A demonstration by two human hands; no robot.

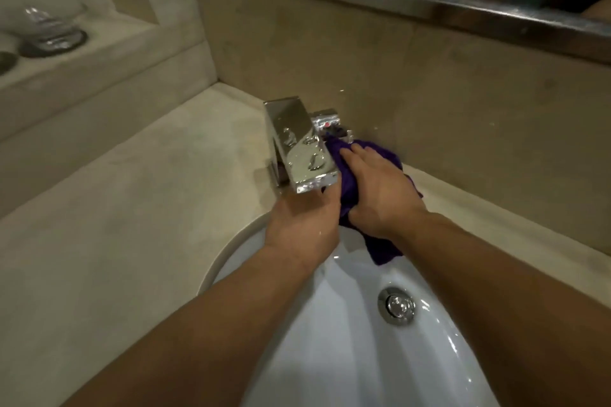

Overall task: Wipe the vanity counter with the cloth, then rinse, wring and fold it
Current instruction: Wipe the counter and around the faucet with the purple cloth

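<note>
At frame centre our right hand [380, 188] and left hand [304, 225] both clench the purple cloth [383, 248] beside the chrome faucet [301, 145]. We can read no writing anywhere.

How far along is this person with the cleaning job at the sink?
Roughly midway, it seems. The counter looks wiped, though I cannot be sure. Now both hands, left hand and right hand, hold the bunched purple cloth over the basin beside the tap; whether this is rinsing or wringing is unclear, as no running water shows. Folding is left: the cloth is crumpled.
</note>
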